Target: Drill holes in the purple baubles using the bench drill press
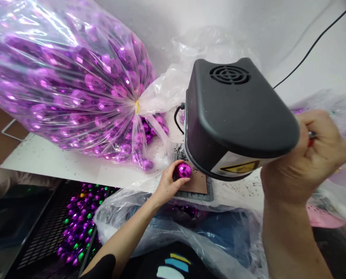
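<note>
My left hand [170, 182] pinches a shiny purple faceted ball [184, 170] between thumb and fingers. The ball is over a brown board [198, 183] on the grey base [209, 192] of a black machine [237, 112]. The machine's housing has a round vent on top and a yellow warning label [239, 166]. At the housing's right side, my right hand [309, 155] is closed in a fist around what looks like a lever handle, mostly hidden by the fingers. A bit of metal and red shows between them.
A tied clear bag [74, 89] full of purple balls fills the left of the white table [59, 157]. An open plastic bag [126, 217] hangs at the table's front edge. A black crate [36, 232] with purple and green balls stands below left. A pink basket [324, 217] is at right.
</note>
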A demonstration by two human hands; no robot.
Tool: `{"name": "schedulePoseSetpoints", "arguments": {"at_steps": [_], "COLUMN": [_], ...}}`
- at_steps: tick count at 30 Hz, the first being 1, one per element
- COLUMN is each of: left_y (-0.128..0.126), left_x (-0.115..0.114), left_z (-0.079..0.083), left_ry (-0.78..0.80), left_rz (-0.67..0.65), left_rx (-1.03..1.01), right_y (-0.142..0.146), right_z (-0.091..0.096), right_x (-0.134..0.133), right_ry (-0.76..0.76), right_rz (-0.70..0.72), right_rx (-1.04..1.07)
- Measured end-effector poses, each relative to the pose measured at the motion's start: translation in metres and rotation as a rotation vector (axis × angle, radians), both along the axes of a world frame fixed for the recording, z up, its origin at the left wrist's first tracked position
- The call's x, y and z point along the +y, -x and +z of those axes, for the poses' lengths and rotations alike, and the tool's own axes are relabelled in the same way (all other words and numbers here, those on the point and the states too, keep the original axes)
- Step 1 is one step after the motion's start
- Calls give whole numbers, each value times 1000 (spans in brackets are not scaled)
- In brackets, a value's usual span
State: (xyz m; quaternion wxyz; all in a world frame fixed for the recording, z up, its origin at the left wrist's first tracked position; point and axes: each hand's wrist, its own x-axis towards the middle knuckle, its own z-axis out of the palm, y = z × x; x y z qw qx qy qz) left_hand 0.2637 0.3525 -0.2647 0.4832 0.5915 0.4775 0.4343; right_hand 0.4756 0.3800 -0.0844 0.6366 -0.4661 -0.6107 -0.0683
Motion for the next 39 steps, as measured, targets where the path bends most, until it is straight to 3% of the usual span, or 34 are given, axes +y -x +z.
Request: {"name": "schedulePoseSetpoints", "arguments": {"at_steps": [5,10,19,25,33,39], "left_y": [-11,-24,-23,-28,-26,-38], "left_x": [-1,1,-8,-1,-5,-4], "left_z": [-10,-16,-15,-18,-6,-9], "left_ry": [-204,-295,-476,-340,-258,-195], "left_rz": [-12,-24,-29,4,-70,58], "left_rx": [181,202,320,320,421,380], "right_y": [0,1,1,4,2,2], "right_z": [-1,-1,-1,2,-1,1], "right_x": [1,1,1,0,-1,0], "right_ry": [-18,-5,-19,21,-16,-11], "right_rz": [3,-19,-23,-19,-42,-19], "right_rx": [7,8,19,25,8,31]}}
